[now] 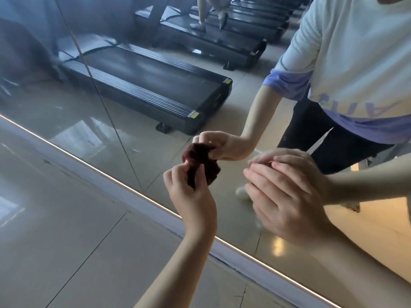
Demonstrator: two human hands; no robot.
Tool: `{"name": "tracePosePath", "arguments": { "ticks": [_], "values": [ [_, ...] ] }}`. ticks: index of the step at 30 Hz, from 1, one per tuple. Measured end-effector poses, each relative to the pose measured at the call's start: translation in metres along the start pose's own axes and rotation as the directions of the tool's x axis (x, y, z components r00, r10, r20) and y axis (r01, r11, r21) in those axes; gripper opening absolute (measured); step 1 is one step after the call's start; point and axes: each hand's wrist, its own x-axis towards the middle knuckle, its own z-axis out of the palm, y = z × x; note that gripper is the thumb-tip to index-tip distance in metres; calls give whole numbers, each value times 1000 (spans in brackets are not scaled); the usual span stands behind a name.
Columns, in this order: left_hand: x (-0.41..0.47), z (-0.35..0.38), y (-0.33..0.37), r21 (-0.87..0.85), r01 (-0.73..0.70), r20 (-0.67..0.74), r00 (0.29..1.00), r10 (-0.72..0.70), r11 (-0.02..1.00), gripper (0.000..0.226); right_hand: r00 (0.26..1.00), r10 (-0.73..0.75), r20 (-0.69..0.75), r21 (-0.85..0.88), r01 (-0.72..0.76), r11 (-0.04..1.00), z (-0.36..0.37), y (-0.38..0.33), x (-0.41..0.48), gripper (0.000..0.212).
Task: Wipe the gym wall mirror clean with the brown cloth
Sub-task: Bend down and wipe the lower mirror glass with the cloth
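Observation:
The wall mirror (124,134) fills the upper part of the view, tilted, with its lower edge running diagonally down to the right. My left hand (192,201) pinches the bunched dark brown cloth (194,177) and holds it against the glass. The cloth's reflection meets it just above. To the right, my right hand (287,196) lies with straight fingers flat against the mirror and holds nothing. Its reflection touches the fingertips.
A lit strip (124,183) and a grey baseboard run along the mirror's bottom edge. Glossy floor tiles (66,241) lie lower left. A vertical seam (104,103) splits the glass. The reflection shows treadmills (155,85), a person's legs on one, and my own torso.

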Motion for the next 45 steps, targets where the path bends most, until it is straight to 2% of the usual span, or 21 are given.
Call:
{"name": "tracePosePath", "arguments": {
  "ticks": [4, 7, 9, 13, 17, 21, 25, 27, 30, 31, 33, 36, 38, 40, 41, 43, 45],
  "values": [
    [-23, 7, 7, -30, -183, 57, 981, 185, 983, 24, 999, 10, -36, -44, -11, 999, -19, 14, -4, 24],
    [-34, 13, 13, -70, -396, 97, 911, 401, 916, 19, 998, 9, -67, -95, -15, 995, -30, 25, -5, 21],
    [-33, 17, 11, -63, -466, 91, 878, 470, 883, 20, 998, -16, -56, -141, 8, 990, -33, 30, -6, 19],
    [-39, 24, 15, -71, -427, 57, 901, 431, 902, 23, 999, -50, -20, -209, 44, 977, -34, 33, -10, 19],
    [-33, 25, 23, -73, -525, 60, 847, 529, 848, 24, 998, -48, -28, -230, 40, 972, -35, 33, -12, 20],
    [-27, 29, 26, -49, -543, -7, 840, 543, 838, 21, 998, -52, -30, -255, 43, 966, -33, 33, -13, 18],
    [-42, 23, 12, 4, -640, 170, 757, 630, 768, 12, 999, -41, -36, -264, 31, 964, -33, 33, -14, 20],
    [-30, 19, 10, -17, -608, 154, 783, 603, 794, 9, 999, -37, -36, -275, 26, 961, -33, 33, -15, 22],
    [-5, 20, 15, -23, -396, -19, 918, 395, 918, 6, 998, -31, -47, -288, 16, 958, -31, 31, -14, 24],
    [-4, 21, 16, -34, -347, -46, 937, 346, 937, 6, 998, -26, -48, -289, 11, 957, -30, 31, -14, 25],
    [-17, 23, 16, -33, -377, -18, 926, 377, 926, 8, 999, -23, -46, -286, 9, 958, -30, 30, -15, 25],
    [-38, 21, 11, -53, -439, 100, 891, 442, 897, 23, 999, -26, -33, -298, 15, 955, -31, 30, -16, 23],
    [-32, 19, 8, -49, -343, 80, 935, 346, 938, 20, 999, -29, -28, -307, 19, 952, -30, 30, -16, 22],
    [-25, 20, 12, -70, -151, 13, 988, 152, 986, 30, 999, -18, -42, -301, 5, 953, -29, 30, -15, 22],
    [-25, 21, 14, -81, -100, -5, 995, 100, 992, 35, 999, -6, -53, -293, -9, 956, -28, 29, -15, 21],
    [-34, 22, 15, -78, -119, 8, 993, 120, 990, 37, 997, 24, -77, -274, -44, 961, -27, 26, -13, 21],
    [-46, 20, 11, -66, -179, 71, 981, 183, 982, 27, 994, 53, -94, -261, -76, 962, -25, 22, -13, 22]
  ]
}}
